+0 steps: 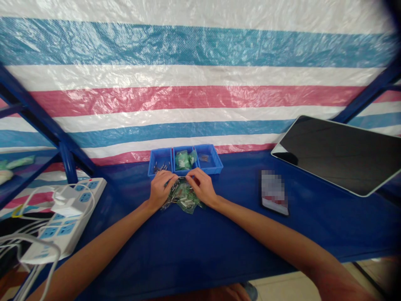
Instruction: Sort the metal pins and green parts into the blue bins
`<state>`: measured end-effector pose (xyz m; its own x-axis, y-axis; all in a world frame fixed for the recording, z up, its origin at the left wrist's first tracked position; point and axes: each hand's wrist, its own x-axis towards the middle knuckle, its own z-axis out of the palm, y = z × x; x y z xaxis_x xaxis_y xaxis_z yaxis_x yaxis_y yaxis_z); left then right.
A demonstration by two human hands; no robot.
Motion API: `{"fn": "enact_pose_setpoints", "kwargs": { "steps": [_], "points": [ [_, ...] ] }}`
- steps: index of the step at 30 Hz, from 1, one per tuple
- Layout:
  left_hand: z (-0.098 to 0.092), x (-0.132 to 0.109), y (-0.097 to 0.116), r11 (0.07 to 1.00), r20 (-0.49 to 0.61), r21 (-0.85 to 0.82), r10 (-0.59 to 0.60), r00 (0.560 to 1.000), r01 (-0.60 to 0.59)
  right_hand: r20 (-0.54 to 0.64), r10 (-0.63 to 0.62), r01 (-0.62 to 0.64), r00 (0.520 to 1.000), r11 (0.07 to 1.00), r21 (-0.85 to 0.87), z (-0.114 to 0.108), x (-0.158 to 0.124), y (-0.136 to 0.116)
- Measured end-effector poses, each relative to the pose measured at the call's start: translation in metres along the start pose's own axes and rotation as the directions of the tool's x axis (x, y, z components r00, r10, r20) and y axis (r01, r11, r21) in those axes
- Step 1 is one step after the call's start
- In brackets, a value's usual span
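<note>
My left hand (161,187) and my right hand (202,187) meet over the blue table, fingertips pinched together on a small dark metal part (181,178) held between them. Under both hands lies a heap of small clear green bags (183,198) with metal pieces inside. Just beyond the hands stand three small blue bins in a row. The left bin (160,162) holds several loose dark metal pins. The middle bin (184,160) holds green bags. The right bin (208,159) holds a small brownish item.
A phone (274,192) lies face up right of my hands. A large dark tablet (340,152) leans at the far right. A white power strip (67,215) with cables sits at the left edge. A striped tarp (200,83) hangs behind, with blue frame struts (40,121).
</note>
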<state>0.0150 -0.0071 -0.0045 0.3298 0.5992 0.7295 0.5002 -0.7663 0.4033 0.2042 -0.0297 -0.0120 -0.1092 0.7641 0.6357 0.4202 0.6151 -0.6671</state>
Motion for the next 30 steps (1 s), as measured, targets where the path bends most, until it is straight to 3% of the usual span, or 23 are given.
{"fn": "enact_pose_setpoints", "kwargs": {
  "steps": [13,30],
  "points": [
    [0.0013,-0.0005,0.0035,1.000,-0.067,-0.005,-0.015,0.998,0.015,0.032,-0.025,0.025,0.999,1.000,0.000,-0.0002,-0.0006,0.0028],
    [0.0002,-0.0001,0.0051,1.000,-0.048,-0.020,0.007,0.999,-0.008,0.038,-0.025,0.025,0.999,1.000,-0.003,-0.0003,-0.0007,0.0009]
  ]
}}
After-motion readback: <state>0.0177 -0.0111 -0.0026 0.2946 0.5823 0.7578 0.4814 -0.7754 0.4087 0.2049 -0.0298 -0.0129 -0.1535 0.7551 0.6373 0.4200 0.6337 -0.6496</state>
